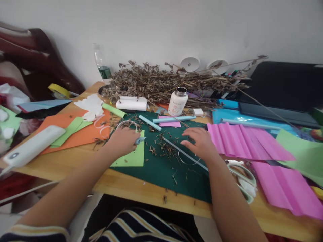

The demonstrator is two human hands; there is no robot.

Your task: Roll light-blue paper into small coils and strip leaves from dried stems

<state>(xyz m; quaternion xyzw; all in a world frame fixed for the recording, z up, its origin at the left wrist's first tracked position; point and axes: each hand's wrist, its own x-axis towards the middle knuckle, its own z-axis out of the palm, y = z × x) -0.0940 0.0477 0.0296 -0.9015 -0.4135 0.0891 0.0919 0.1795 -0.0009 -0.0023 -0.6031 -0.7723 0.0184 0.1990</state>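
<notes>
Pinching a blue roll above the green sheet at the left edge of the mat, the left hand seems to keep it clear of twig bits. The right hand rests open, empty, flat on the mat's middle, likely steadying it.

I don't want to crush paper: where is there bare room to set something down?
The wooden table is bare along its near edge, below the orange paper sheet. The dark green cutting mat is mostly free between the forearms. Crowded: the back with dried twigs, the right under pink pleated paper.
</notes>
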